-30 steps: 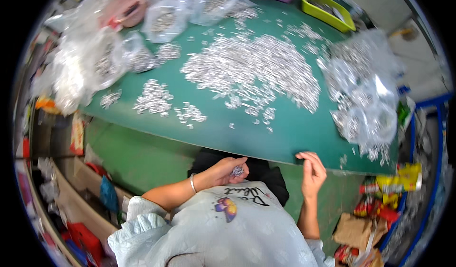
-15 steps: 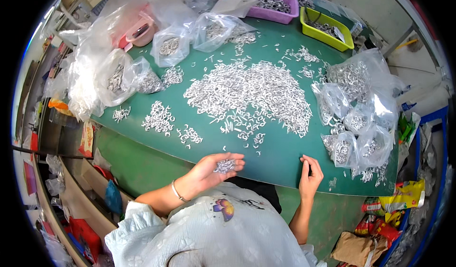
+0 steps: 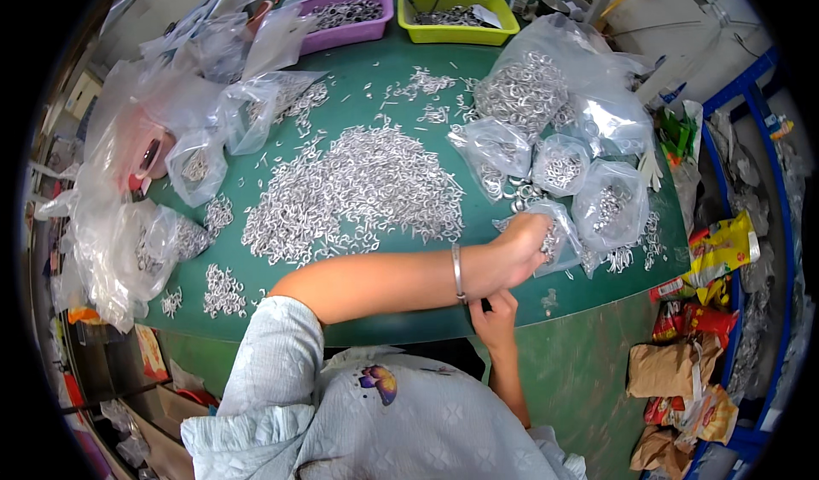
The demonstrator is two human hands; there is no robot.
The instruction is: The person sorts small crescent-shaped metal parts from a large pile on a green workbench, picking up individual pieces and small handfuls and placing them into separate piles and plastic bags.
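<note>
Head view: clear bag (image 3: pixel 566 243) partly beneath left hand (image 3: pixel 519 248)

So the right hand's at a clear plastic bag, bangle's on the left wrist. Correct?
Wrong hand: the head view shows the left hand at the clear plastic bag; the right hand is nearer the body. The bangle is where you say.

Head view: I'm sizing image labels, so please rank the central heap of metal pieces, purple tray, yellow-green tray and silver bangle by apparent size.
1. Central heap of metal pieces
2. Purple tray and yellow-green tray: too alike to rank
3. Silver bangle
</note>
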